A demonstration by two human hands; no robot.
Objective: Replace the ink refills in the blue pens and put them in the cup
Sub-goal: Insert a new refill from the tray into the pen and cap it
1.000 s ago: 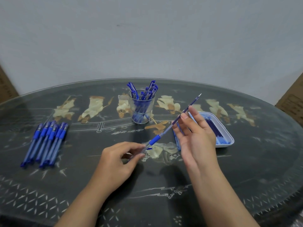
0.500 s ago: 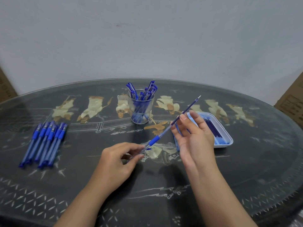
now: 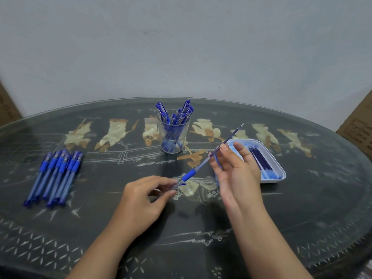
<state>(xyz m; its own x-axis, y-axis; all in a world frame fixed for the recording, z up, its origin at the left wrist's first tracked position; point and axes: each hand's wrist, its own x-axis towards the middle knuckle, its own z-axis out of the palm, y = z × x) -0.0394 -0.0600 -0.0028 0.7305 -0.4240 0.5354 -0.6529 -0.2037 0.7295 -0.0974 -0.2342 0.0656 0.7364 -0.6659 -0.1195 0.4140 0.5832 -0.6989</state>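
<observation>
My left hand (image 3: 141,200) pinches the clear barrel of a blue pen (image 3: 189,175) near its blue grip, above the table's middle. My right hand (image 3: 237,174) holds a thin ink refill (image 3: 231,137) that runs slanted out of the barrel, tip pointing up and right. A clear glass cup (image 3: 173,135) at the back centre holds several blue pens. Several more blue pens (image 3: 56,174) lie in a row at the left. A white tray (image 3: 279,170) with several refills sits to the right, partly behind my right hand.
The dark oval table (image 3: 201,228) has a glass top with pale inlaid figures. Cardboard boxes (image 3: 360,125) stand at the far right and far left edges. A pale wall rises behind the table.
My right hand has shifted slightly left and down with the refill. The left hand stays where it was, holding the barrel.
</observation>
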